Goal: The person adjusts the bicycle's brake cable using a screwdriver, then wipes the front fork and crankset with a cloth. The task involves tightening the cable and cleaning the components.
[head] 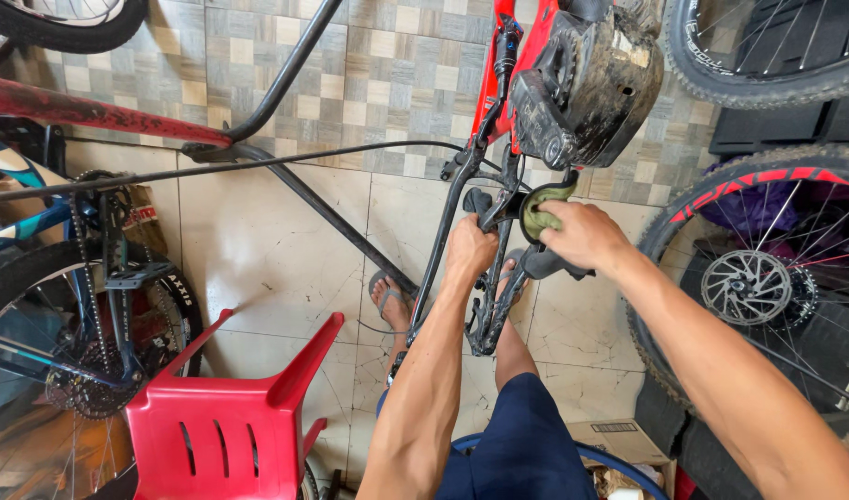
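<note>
We see a green rag (538, 215) pressed against the black rear frame (484, 268) of a bike, just below the muddy motor housing (586, 83) and the red frame tube (495, 65). The frame's long axis runs from the housing down toward our knees, slightly tilted to the left. Our right hand (584, 233) is closed around the rag, fingers curled over it, so the rag lies directly under that grip and against the frame's right side. Our left hand (469, 248) is wrapped tight around the frame's left arm, just beside the rag; both hands are about equally near, the right one touching it. Beneath the frame, a sandalled foot (392, 301) rests on the tiled floor (257, 241). Outward: a red plastic chair (230, 417) near the lower left, a second bike (81, 306) at the left edge, and a knobby wheel (758, 278) at the right.
</note>
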